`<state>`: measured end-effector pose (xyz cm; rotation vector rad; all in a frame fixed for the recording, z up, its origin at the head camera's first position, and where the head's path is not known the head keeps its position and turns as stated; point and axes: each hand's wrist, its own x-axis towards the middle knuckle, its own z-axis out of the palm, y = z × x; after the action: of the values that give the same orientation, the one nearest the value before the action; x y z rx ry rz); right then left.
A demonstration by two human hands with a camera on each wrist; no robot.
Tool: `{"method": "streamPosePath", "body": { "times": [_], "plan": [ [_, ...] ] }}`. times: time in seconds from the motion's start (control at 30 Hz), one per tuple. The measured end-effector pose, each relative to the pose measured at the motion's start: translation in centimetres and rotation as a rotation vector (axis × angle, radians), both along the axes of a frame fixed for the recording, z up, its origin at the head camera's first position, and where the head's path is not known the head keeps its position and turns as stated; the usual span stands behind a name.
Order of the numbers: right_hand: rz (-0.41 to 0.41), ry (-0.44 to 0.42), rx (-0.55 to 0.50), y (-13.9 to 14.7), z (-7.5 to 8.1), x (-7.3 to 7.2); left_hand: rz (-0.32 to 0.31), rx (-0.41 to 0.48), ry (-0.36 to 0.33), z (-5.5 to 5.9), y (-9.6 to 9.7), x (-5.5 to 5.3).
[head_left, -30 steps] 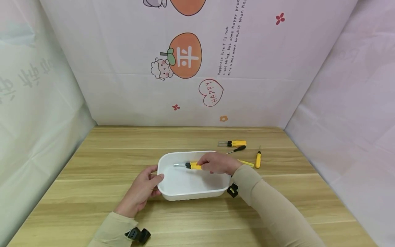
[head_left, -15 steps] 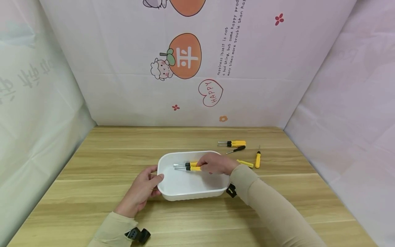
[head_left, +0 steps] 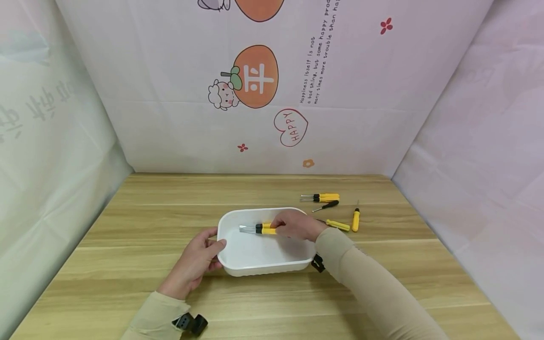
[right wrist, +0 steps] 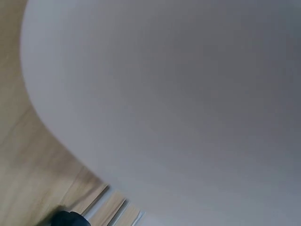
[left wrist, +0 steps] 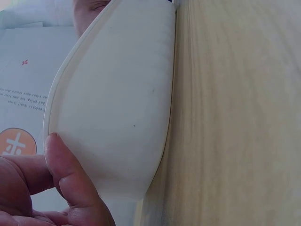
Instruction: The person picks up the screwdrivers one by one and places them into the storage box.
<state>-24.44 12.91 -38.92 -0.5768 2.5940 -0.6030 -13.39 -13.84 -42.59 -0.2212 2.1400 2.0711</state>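
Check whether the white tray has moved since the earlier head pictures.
No: in the head view, the white tray shows no visible shift against the fixed heart print marked HAPPY.

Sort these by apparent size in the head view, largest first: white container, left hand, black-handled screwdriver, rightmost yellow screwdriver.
1. White container
2. Left hand
3. Black-handled screwdriver and rightmost yellow screwdriver: too alike in length to rank

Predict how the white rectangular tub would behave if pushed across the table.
The white tub would probably slide rather than tip, being wide and low. It looks stiff: its rim curves smoothly where the left hand grips it. Its thin-looking wall suggests it may be light for its size.
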Motion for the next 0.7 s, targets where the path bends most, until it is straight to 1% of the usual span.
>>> {"method": "streamPosePath", "body": {
  "times": [0.17, 0.3, 0.47, 0.7],
  "plan": [
    [0.023, 0.066, 0.022, -0.2, -0.2, -0.1, -0.002, -0.002, 0.003, 0.0, 0.0, 0.0],
    [0.027, 0.104, 0.033, -0.3, -0.5, -0.1, -0.002, -0.004, 0.004, 0.0, 0.0, 0.0],
    [0.043, 0.164, 0.056, -0.4, -0.6, 0.1, -0.002, -0.004, -0.001, -0.1, 0.0, 0.0],
    [0.075, 0.252, 0.088, -0.4, -1.1, 0.3, -0.001, -0.004, -0.006, -0.1, 0.0, 0.0]
  ]
}}
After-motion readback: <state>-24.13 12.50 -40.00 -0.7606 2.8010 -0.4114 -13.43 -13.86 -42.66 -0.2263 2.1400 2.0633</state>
